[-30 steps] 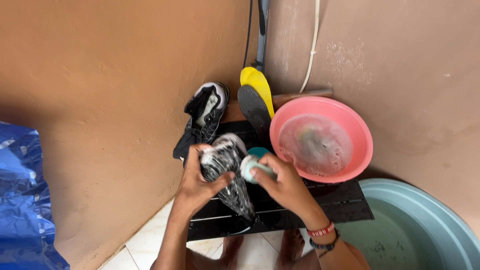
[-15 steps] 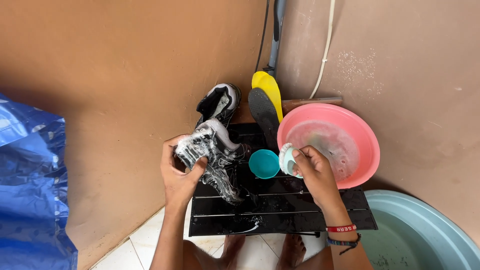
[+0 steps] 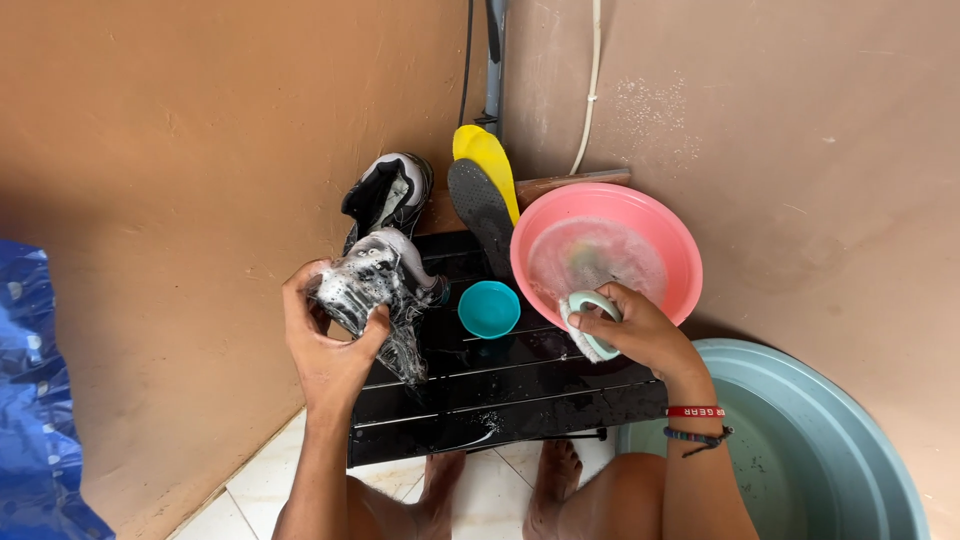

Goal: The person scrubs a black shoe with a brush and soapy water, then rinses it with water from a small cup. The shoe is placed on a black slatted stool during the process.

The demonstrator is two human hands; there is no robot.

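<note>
Shoe [image 3: 375,285] washing fills this corner, so start with the big things. Two brown walls [image 3: 180,150] meet at the back. A blue sheet [image 3: 40,400] hangs at the far left. A big teal tub [image 3: 840,440] sits low on the right, next to the person's leg. A black bench [image 3: 500,395] stands in the middle. It is wet and shiny.

A pink bowl [image 3: 670,235] sits on the right end of the bench with soapy water in it. Its near rim is close to the bench edge. A second shoe [image 3: 390,190] leans on the wall behind. A black insole [image 3: 485,210] and a yellow insole [image 3: 490,155] stand next to it. A small teal cup [image 3: 489,308] sits on the bench between the hands.

The left hand [image 3: 330,345] has its fingers wrapped tight around the soapy shoe and holds it up over the left end of the bench. White foam covers the shoe. The right hand [image 3: 635,330] has its fingers closed on a pale brush [image 3: 590,325], right at the pink bowl's rim.

What could go wrong? The shoe is slick with foam, so it could slip out of the left hand and drop on the bench or floor. The right hand could bump the bowl and tip soapy water over the edge. The floor tiles [image 3: 250,490] by the bare feet may get wet and slippery. A swinging shoe could knock over the little cup.
</note>
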